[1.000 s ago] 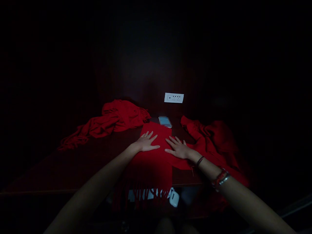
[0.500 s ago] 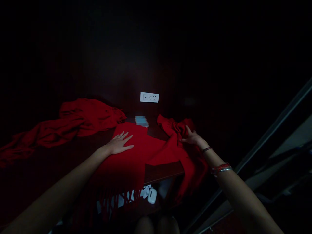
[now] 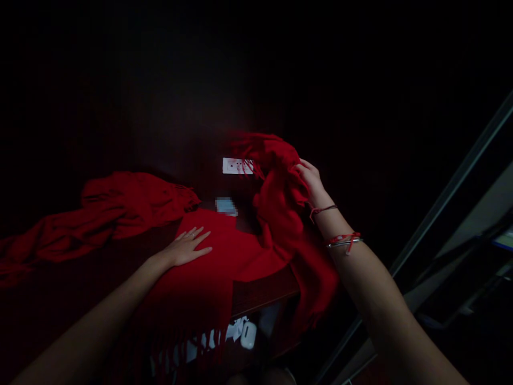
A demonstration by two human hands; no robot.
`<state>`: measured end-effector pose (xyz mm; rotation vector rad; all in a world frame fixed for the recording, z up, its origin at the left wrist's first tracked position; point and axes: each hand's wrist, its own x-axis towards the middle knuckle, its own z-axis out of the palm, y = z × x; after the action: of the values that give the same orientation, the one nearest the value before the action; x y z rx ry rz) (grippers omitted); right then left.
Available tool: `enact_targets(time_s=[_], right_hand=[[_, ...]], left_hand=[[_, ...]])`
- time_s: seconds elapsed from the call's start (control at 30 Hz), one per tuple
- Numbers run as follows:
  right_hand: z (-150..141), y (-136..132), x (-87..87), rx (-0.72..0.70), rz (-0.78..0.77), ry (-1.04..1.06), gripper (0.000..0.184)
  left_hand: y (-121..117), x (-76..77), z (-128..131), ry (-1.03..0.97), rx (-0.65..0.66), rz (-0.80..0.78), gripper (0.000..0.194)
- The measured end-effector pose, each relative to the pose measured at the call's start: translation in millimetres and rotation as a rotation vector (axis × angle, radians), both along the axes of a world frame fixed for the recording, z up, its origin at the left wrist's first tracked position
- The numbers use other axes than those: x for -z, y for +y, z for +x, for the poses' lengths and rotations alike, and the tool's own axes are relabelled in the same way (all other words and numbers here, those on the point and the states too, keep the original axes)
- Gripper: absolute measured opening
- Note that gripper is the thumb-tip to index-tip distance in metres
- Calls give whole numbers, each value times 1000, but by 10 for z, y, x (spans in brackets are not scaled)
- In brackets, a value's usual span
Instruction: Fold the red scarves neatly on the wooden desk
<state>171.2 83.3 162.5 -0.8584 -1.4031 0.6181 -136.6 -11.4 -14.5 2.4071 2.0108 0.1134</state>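
A red fringed scarf (image 3: 200, 291) lies partly flat on a dark wooden desk, its near fringe hanging over the front edge. My left hand (image 3: 186, 249) rests flat on it, fingers spread, a ring on one finger. Up and to the right, my right hand (image 3: 310, 182) is closed on a bunched part of the scarf, raised off the desk. Its far fringe swings in front of the wall socket, and folds drape down past the desk's right end. The right fingertips are partly hidden by cloth.
Another crumpled red scarf (image 3: 120, 206) lies at the left. Behind the flat cloth is a blurred light-blue item (image 3: 226, 206). A white socket plate (image 3: 230, 166) is on the back wall. Under the desk (image 3: 266, 291) edge sit a white earbud case (image 3: 248, 335) and papers.
My right hand left the flat cloth, moved right and took hold of the bunched scarf, lifting it. My left hand stays pressed on the cloth. The view turned right.
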Motion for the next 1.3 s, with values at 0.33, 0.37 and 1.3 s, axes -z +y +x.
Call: enact_targets(time_s=[0.33,0.37,1.3], right_hand=[[368,-109,1261,507,-346,-513,33],[360,-166,1268,548,-274,-593,36],[-1094,-240,1408,-76,90,-1297,33]], left_hand=[[-42,-61,32,-22,-43,-23,71],[-46,-69,42,-20,-47,-25,71],[-72,-85,-19,-45,-183,-91,68]])
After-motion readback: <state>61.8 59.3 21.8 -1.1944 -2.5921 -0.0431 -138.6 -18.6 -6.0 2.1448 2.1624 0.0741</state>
